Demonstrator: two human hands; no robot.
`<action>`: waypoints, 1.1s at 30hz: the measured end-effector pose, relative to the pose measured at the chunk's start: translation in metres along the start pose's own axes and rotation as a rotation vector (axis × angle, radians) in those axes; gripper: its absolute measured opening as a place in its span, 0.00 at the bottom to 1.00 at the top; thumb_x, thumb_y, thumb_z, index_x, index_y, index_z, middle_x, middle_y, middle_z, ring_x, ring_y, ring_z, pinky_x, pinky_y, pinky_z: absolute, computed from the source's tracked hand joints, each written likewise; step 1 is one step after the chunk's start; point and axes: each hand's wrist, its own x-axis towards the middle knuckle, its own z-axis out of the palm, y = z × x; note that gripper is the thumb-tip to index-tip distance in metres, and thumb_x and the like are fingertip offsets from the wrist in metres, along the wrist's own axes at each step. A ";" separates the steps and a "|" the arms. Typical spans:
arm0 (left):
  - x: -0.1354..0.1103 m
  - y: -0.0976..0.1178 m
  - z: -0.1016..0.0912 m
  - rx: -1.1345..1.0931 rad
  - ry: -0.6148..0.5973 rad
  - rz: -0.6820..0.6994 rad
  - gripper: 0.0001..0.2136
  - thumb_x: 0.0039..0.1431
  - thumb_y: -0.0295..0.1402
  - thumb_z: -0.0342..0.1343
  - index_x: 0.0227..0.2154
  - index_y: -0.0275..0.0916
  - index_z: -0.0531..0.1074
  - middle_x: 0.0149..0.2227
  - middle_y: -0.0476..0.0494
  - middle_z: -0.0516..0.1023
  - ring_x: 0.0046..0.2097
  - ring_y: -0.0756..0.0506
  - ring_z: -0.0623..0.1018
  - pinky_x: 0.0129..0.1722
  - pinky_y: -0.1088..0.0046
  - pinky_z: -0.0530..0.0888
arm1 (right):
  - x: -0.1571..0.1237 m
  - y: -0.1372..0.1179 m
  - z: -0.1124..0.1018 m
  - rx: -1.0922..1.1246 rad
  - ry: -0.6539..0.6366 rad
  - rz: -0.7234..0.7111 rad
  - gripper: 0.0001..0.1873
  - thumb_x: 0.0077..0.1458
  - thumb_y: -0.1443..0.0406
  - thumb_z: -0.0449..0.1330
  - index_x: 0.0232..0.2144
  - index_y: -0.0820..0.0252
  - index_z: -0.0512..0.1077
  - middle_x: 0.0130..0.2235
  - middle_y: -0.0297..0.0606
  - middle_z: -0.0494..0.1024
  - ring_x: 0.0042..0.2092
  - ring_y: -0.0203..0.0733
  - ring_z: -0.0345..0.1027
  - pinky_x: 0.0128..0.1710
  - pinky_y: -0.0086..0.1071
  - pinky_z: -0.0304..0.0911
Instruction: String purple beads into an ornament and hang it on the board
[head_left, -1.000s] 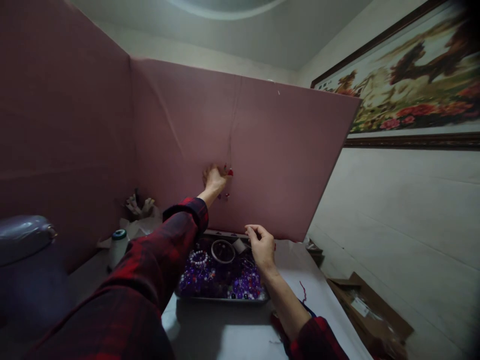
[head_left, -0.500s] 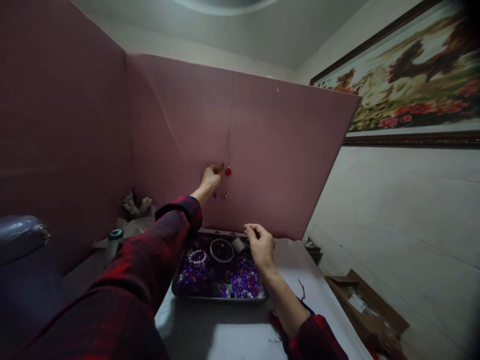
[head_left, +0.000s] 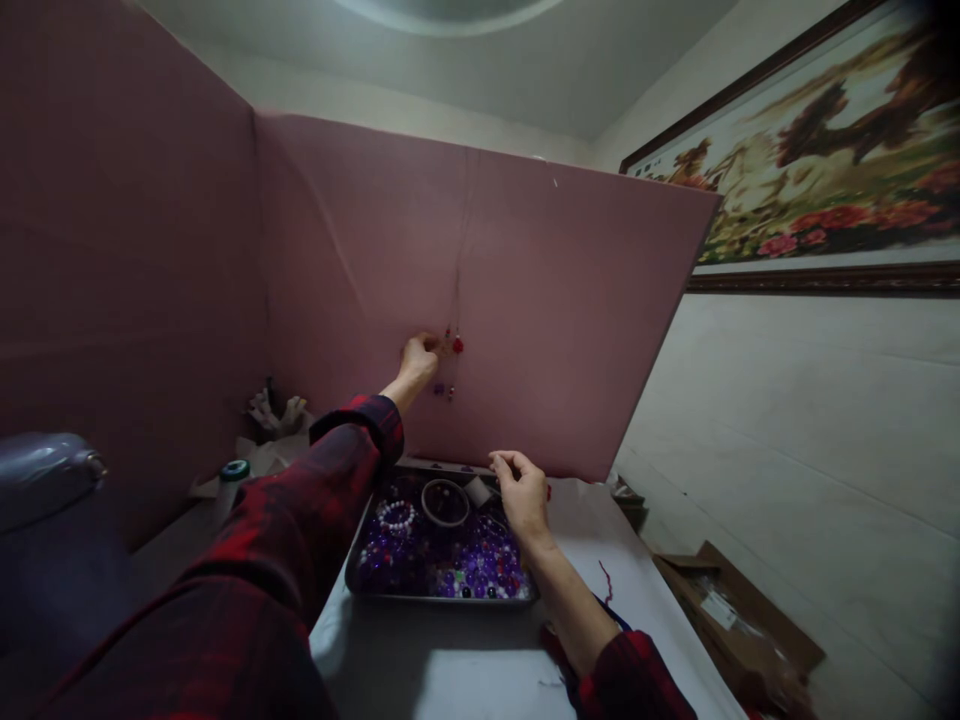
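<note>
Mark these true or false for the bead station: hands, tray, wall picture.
1. The left hand is raised in front of the pink panel, next to the red pendant. True.
2. The right hand lies flat on the purple beads. False: it is raised near the far right corner of the metal tray, its fingers curled.
3. The ring of pale beads lies in the tray, left of the round container. True.
4. The framed horse picture hangs left of the panel. False: it hangs to the right.
</note>
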 end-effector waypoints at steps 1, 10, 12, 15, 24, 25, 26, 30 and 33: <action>0.000 -0.002 0.000 0.013 0.011 0.001 0.11 0.46 0.25 0.56 0.36 0.34 0.73 0.40 0.37 0.77 0.43 0.44 0.75 0.46 0.68 0.68 | 0.000 0.001 0.000 -0.004 -0.002 0.000 0.15 0.50 0.57 0.56 0.29 0.63 0.74 0.28 0.39 0.78 0.30 0.41 0.70 0.33 0.31 0.62; -0.009 -0.010 -0.010 0.107 0.050 -0.034 0.14 0.45 0.20 0.51 0.36 0.33 0.72 0.41 0.36 0.77 0.45 0.44 0.74 0.47 0.68 0.67 | 0.001 0.002 0.000 -0.017 -0.005 -0.012 0.15 0.50 0.57 0.55 0.29 0.63 0.74 0.28 0.39 0.78 0.31 0.42 0.70 0.34 0.32 0.62; -0.014 -0.010 -0.014 0.117 0.057 -0.051 0.14 0.45 0.19 0.51 0.36 0.33 0.72 0.41 0.36 0.77 0.44 0.44 0.74 0.47 0.68 0.68 | 0.001 0.003 0.000 -0.008 -0.004 -0.012 0.15 0.49 0.57 0.56 0.29 0.63 0.75 0.28 0.40 0.78 0.31 0.42 0.70 0.34 0.32 0.63; -0.023 -0.011 -0.021 0.130 0.071 -0.083 0.15 0.43 0.18 0.50 0.36 0.32 0.73 0.41 0.35 0.77 0.44 0.44 0.74 0.47 0.69 0.68 | 0.000 0.003 0.000 -0.002 -0.007 -0.006 0.15 0.49 0.57 0.56 0.29 0.63 0.74 0.28 0.40 0.78 0.31 0.42 0.71 0.34 0.32 0.63; -0.053 -0.022 -0.044 0.170 0.059 -0.200 0.13 0.40 0.17 0.50 0.30 0.33 0.74 0.36 0.35 0.78 0.44 0.41 0.75 0.46 0.67 0.68 | -0.003 -0.008 0.000 0.020 0.011 -0.010 0.15 0.48 0.56 0.56 0.28 0.63 0.75 0.27 0.40 0.78 0.30 0.41 0.70 0.32 0.31 0.63; -0.055 -0.022 -0.045 0.175 0.050 -0.218 0.12 0.41 0.18 0.51 0.29 0.34 0.74 0.35 0.36 0.78 0.44 0.40 0.75 0.45 0.67 0.68 | -0.003 -0.009 0.000 0.017 0.014 -0.012 0.16 0.48 0.56 0.56 0.29 0.63 0.74 0.27 0.40 0.78 0.30 0.41 0.70 0.32 0.31 0.63; -0.056 -0.023 -0.046 0.180 0.038 -0.237 0.11 0.42 0.18 0.52 0.28 0.34 0.74 0.34 0.36 0.78 0.43 0.40 0.75 0.44 0.67 0.69 | -0.003 -0.010 0.000 0.012 0.014 -0.016 0.16 0.48 0.56 0.56 0.29 0.63 0.74 0.27 0.40 0.78 0.29 0.41 0.70 0.32 0.31 0.63; -0.062 -0.022 -0.044 0.208 -0.026 -0.317 0.05 0.50 0.24 0.55 0.31 0.33 0.74 0.36 0.36 0.76 0.43 0.40 0.75 0.43 0.65 0.70 | -0.003 -0.013 -0.002 0.001 0.006 -0.022 0.16 0.49 0.56 0.56 0.29 0.64 0.74 0.27 0.40 0.77 0.30 0.41 0.70 0.32 0.31 0.62; -0.064 -0.020 -0.040 0.221 -0.087 -0.356 0.12 0.58 0.34 0.53 0.43 0.35 0.70 0.45 0.39 0.72 0.44 0.43 0.73 0.43 0.62 0.72 | -0.004 -0.014 -0.003 0.023 0.010 -0.032 0.16 0.48 0.56 0.56 0.29 0.63 0.74 0.27 0.40 0.77 0.30 0.42 0.70 0.32 0.32 0.63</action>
